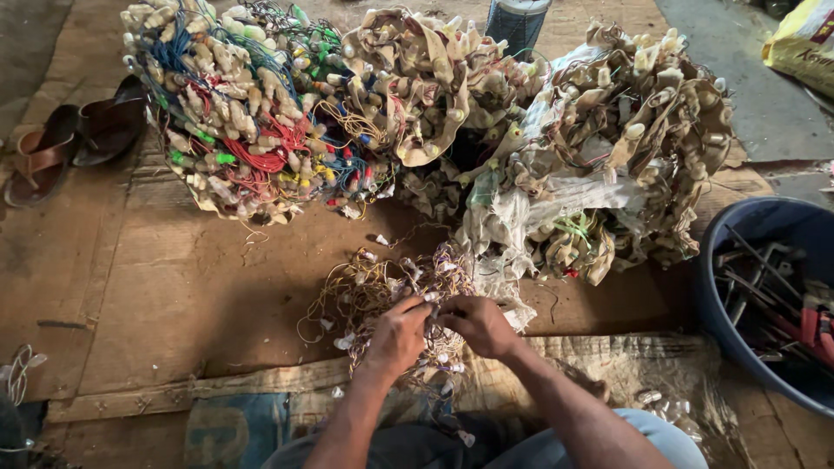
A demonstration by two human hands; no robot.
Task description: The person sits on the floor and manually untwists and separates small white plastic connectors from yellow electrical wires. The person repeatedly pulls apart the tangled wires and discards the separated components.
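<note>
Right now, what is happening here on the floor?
A person sits on the floor with both hands, left hand and right hand, in a small tangle of wires with little sockets. Behind it lies a big heap of wire bundles. A blue tub with tools stands to the right, sandals to the left.

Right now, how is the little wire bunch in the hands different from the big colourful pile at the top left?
The little bunch is loose, thin and mostly pale yellowish wire; the big pile is packed tight with red, blue and green wires. The little bunch is far smaller than the big pile. The left hand and right hand grip the little bunch; nobody touches the big pile. Both are tangled wires with small pale plugs.
</note>
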